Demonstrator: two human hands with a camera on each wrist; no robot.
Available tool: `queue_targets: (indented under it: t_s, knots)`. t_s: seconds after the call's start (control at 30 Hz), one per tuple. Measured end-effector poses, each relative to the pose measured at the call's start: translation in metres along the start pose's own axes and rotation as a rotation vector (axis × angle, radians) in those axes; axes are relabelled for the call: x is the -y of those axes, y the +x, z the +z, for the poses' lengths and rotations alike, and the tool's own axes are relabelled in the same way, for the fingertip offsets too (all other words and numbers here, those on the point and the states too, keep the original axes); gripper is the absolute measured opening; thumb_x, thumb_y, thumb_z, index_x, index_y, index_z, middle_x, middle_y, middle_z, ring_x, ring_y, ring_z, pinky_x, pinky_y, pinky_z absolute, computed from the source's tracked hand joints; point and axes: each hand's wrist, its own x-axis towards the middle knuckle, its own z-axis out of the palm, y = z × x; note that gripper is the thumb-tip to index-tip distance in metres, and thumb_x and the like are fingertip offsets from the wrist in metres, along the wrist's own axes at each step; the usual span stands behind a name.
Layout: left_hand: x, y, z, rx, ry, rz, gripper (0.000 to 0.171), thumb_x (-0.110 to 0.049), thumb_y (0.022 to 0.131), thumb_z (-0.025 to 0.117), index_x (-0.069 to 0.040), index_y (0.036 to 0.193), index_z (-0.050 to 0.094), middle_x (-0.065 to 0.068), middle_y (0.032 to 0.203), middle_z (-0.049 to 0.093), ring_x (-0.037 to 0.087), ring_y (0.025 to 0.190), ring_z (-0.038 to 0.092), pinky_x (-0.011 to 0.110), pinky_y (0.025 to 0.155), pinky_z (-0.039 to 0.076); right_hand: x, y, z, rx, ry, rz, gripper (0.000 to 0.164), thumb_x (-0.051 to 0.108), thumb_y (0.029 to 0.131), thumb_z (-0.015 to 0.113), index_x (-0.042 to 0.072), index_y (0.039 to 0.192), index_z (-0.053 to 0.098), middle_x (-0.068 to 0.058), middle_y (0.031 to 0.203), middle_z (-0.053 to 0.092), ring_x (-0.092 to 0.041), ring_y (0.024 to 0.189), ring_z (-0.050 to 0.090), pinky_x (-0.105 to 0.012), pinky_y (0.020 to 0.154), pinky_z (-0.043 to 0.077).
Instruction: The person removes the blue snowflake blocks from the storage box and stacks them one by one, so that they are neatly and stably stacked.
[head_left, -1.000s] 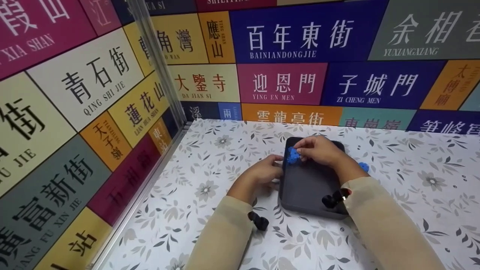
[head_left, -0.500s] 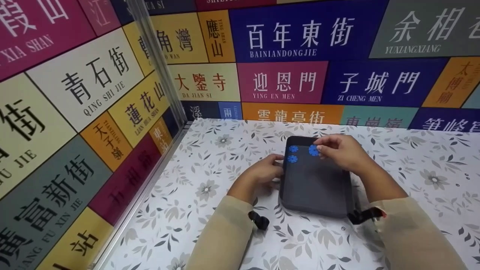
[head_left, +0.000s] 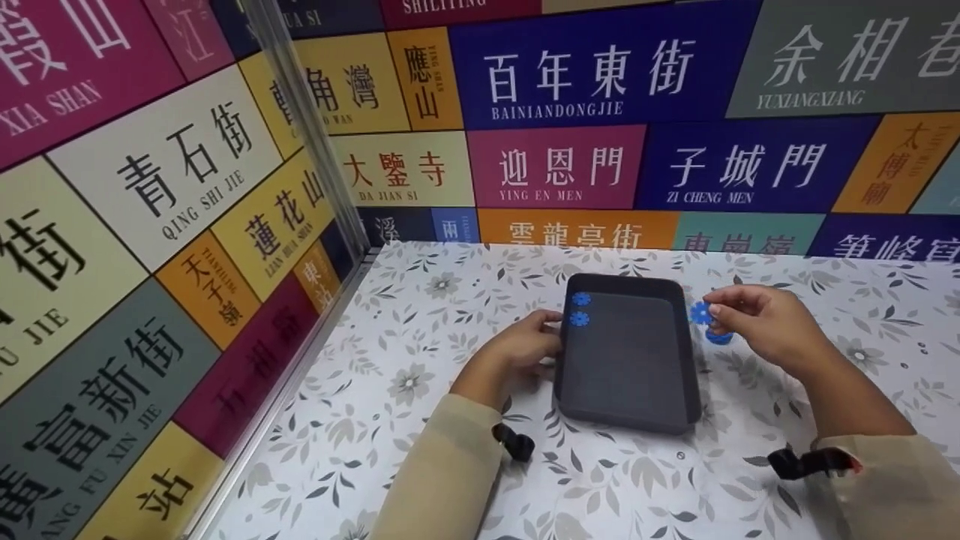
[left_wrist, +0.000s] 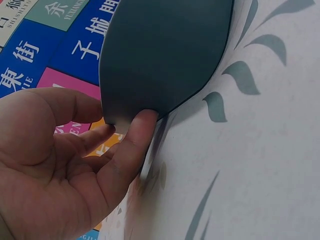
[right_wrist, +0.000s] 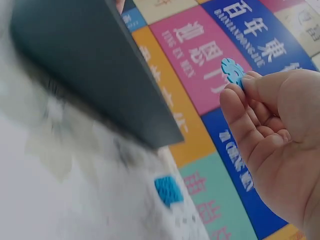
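Note:
My right hand (head_left: 772, 326) pinches a blue snowflake-shaped plastic disc (head_left: 702, 313) between thumb and forefinger, to the right of the dark grey tray (head_left: 626, 360). Just below that disc, a short stack of blue discs (head_left: 719, 337) stands on the table, partly hidden by the fingers in the head view; the right wrist view shows the stack (right_wrist: 168, 190) blurred. Two more blue discs, an upper one (head_left: 581, 298) and a lower one (head_left: 580, 319), lie inside the tray along its left wall. My left hand (head_left: 525, 345) grips the tray's left edge, its thumb against the outer wall (left_wrist: 165, 55).
The table is covered with a white leaf-and-flower print cloth (head_left: 420, 420). Panels with large Chinese characters line the back wall (head_left: 562, 165) and the left wall (head_left: 202, 172). A clear corner strip (head_left: 307, 112) joins them. Each wrist wears a black strap.
My right hand has moved right from the discs inside the tray, across its right wall, to above the stack, carrying one disc. The left hand stays at the tray's edge.

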Motion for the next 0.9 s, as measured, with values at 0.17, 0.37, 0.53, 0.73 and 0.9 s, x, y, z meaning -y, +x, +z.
queue_targets:
  t_s: [0.17, 0.37, 0.53, 0.73, 0.9]
  knots:
    - [0.0, -0.002, 0.002, -0.012, -0.029, -0.031, 0.059, -0.006, 0.093, 0.064, -0.022, 0.149, 0.056, 0.004, 0.131, 0.068, 0.022, 0.11, 0.072, 0.035, 0.078, 0.062, -0.02, 0.003, -0.008, -0.007, 0.066, 0.058, 0.045, 0.035, 0.107, 0.065, 0.0, 0.136, 0.067, 0.022, 0.098, 0.076, -0.004, 0.087, 0.076, -0.017, 0.081, 0.061]
    - [-0.001, -0.003, 0.002, -0.013, -0.032, -0.041, 0.059, -0.007, 0.094, 0.064, -0.024, 0.15, 0.056, 0.004, 0.131, 0.069, 0.022, 0.11, 0.072, 0.036, 0.08, 0.061, -0.047, 0.008, -0.01, -0.021, 0.25, 0.181, 0.042, 0.037, 0.104, 0.07, 0.008, 0.135, 0.069, 0.024, 0.1, 0.074, -0.002, 0.089, 0.072, -0.022, 0.084, 0.064]
    - [-0.001, -0.001, 0.002, 0.0, -0.024, -0.028, 0.06, -0.006, 0.096, 0.062, -0.02, 0.153, 0.052, 0.007, 0.132, 0.067, 0.022, 0.109, 0.072, 0.036, 0.078, 0.062, -0.065, 0.009, -0.009, -0.03, 0.311, 0.258, 0.038, 0.036, 0.102, 0.074, 0.015, 0.133, 0.072, 0.02, 0.099, 0.074, -0.002, 0.089, 0.07, -0.019, 0.083, 0.063]
    - [-0.001, 0.0, 0.002, -0.002, -0.026, -0.025, 0.062, -0.005, 0.095, 0.062, -0.018, 0.155, 0.051, 0.008, 0.135, 0.066, 0.022, 0.108, 0.072, 0.037, 0.079, 0.064, -0.078, 0.013, -0.004, -0.044, 0.309, 0.274, 0.03, 0.034, 0.102, 0.074, 0.017, 0.126, 0.076, 0.019, 0.093, 0.075, -0.002, 0.084, 0.07, -0.018, 0.077, 0.062]
    - [0.0, 0.0, 0.002, 0.004, -0.038, -0.025, 0.065, -0.004, 0.093, 0.061, -0.018, 0.155, 0.05, 0.008, 0.137, 0.065, 0.022, 0.108, 0.072, 0.036, 0.077, 0.065, -0.08, 0.014, -0.003, -0.048, 0.288, 0.289, 0.035, 0.036, 0.103, 0.073, 0.014, 0.13, 0.074, 0.02, 0.092, 0.075, -0.001, 0.083, 0.069, -0.018, 0.076, 0.061]
